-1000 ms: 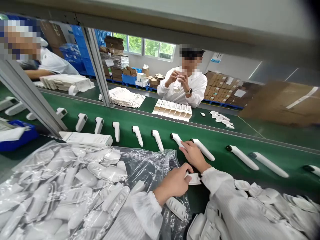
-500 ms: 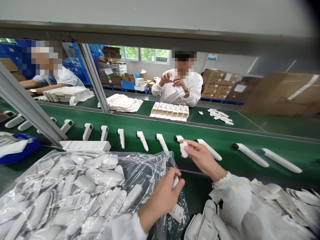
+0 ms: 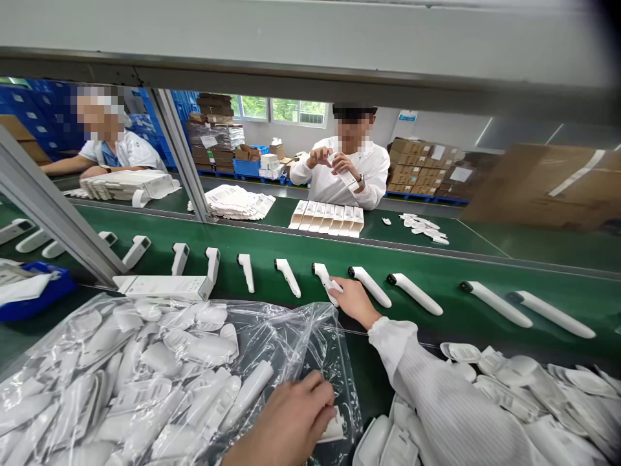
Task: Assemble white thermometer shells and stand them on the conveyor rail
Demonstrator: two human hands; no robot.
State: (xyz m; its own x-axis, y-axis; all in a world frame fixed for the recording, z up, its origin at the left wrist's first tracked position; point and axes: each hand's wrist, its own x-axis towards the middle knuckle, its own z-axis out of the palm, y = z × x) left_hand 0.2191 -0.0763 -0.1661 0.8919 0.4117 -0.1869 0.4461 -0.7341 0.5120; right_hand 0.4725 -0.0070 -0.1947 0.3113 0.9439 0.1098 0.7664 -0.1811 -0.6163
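Observation:
My right hand (image 3: 355,300) reaches over the green conveyor belt, its fingers closed on the handle end of a white infrared thermometer (image 3: 322,274) with a dark tip. The handle is partly covered by those fingers. Lower down, my left hand (image 3: 298,414) hovers over the edge of a clear plastic bag (image 3: 286,323), fingers curled inward. Beside its fingertips lies a white plastic piece (image 3: 336,430), partly hidden; whether the fingers touch it I cannot tell. What the curled fingers hold, if anything, is hidden. White plastic covers (image 3: 165,359) fill the bag.
More thermometers (image 3: 414,294) lie spaced along the belt (image 3: 451,268). Loose white covers (image 3: 514,375) are heaped at right under my sleeve. A white box (image 3: 165,286) and blue tray (image 3: 43,291) stand left. Metal posts (image 3: 179,149) rise before two co-workers (image 3: 342,168) across the belt.
My right hand has moved left and down to a thermometer; the small white piece it held no longer shows. My left hand has dropped lower and nearer. Some thermometers sit farther right in view.

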